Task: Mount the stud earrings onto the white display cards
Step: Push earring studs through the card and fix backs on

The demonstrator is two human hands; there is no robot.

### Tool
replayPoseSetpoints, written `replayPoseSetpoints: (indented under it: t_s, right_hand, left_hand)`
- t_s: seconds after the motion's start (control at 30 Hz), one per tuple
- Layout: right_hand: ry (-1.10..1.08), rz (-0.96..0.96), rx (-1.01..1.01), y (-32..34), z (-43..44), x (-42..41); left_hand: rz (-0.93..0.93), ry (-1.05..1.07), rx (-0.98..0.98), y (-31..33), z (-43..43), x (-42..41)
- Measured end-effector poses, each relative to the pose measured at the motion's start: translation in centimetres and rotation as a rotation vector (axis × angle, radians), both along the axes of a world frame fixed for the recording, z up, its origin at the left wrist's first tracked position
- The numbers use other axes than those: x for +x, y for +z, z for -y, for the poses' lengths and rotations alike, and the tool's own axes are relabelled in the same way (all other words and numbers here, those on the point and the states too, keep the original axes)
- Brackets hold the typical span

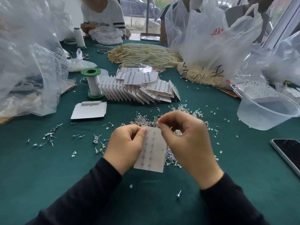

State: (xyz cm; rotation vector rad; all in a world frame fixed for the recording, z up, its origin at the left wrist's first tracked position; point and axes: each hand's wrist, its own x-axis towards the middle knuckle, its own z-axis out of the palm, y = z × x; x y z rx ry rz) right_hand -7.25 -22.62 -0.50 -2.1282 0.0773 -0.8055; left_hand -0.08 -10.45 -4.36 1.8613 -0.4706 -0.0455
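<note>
1. Centrally, a white rectangular paper display card (pixel 152 158) is held tilted above the dark green table cloth (pixel 65 168), with rows of small studs on its face.
2. The left hand (pixel 125 143) grips the card's left edge, thumb pressed on its upper face.
3. The right hand (pixel 183 135) has thumb and forefinger pinched together just above the card's top right corner; what they hold is too small to tell.
4. A loose heap of silver stud earrings (pixel 146 119) lies on the cloth behind the card.
5. Further back, a fanned stack of filled white cards (pixel 138 91) lies beside a green-ended thread spool (pixel 93 83).
</note>
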Motion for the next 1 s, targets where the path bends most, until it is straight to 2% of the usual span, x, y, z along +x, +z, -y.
replayPoseSetpoints:
  t_s: [0.23, 0.37, 0.77, 1.0]
  right_hand:
    - [-0.023, 0.008, -0.095, -2.4, -0.8, 0.9]
    - [-0.018, 0.033, -0.004, -2.6, -0.6, 0.9]
    - [-0.01, 0.052, -0.019, -3.0, -0.9, 0.9]
    - [-0.01, 0.053, 0.027, -3.2, -1.2, 0.8]
  left_hand:
    - [0.014, -0.016, 0.0, -0.1, 0.0, -0.1]
    - [0.013, 0.008, 0.015, -0.2, 0.1, 0.0]
    - [0.129, 0.013, 0.061, 0.2, -0.2, -0.3]
    - [0.134, -0.028, 0.033, 0.4, -0.4, -0.4]
